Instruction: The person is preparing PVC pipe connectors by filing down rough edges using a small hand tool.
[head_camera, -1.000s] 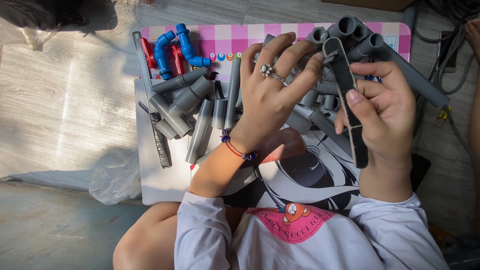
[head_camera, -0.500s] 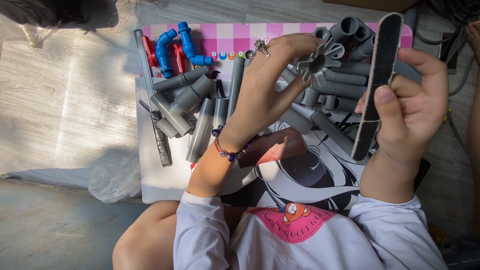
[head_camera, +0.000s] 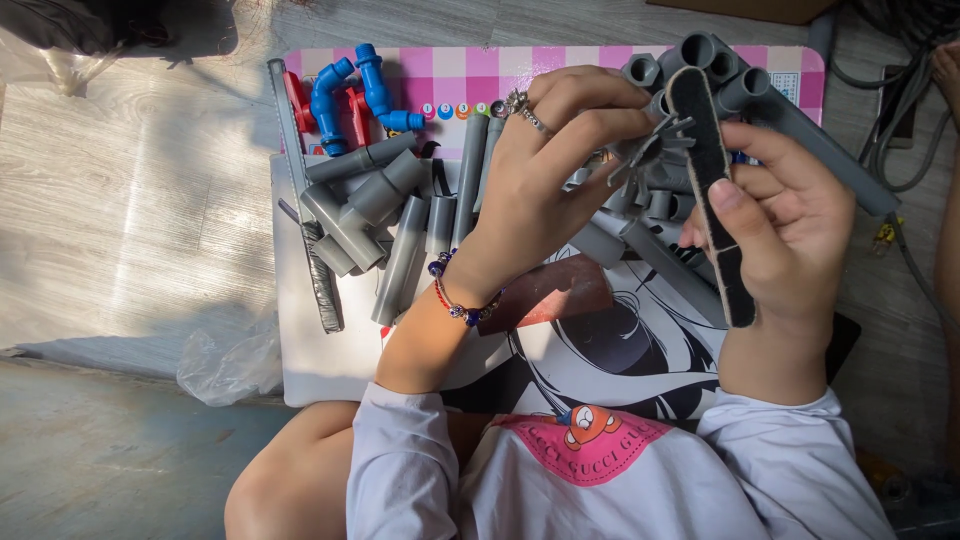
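Both arms reach up from the lower frame: the left hand (head_camera: 545, 170) pinches its fingertips together at upper centre, while the right hand (head_camera: 775, 225) stays curled in a grip, thumb pressed flat.

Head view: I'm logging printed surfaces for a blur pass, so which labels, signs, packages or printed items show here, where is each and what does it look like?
Checked mat: flat under the grey pipe pieces at the top, pink and white squares, a row of small coloured round marks.
Cartoon-print board: beneath both hands, white with black line drawing.
Shirt patch: bottom centre on the white shirt, pink half-round with a small orange figure.
Clear plastic bag: crumpled at the board's left edge, unprinted.
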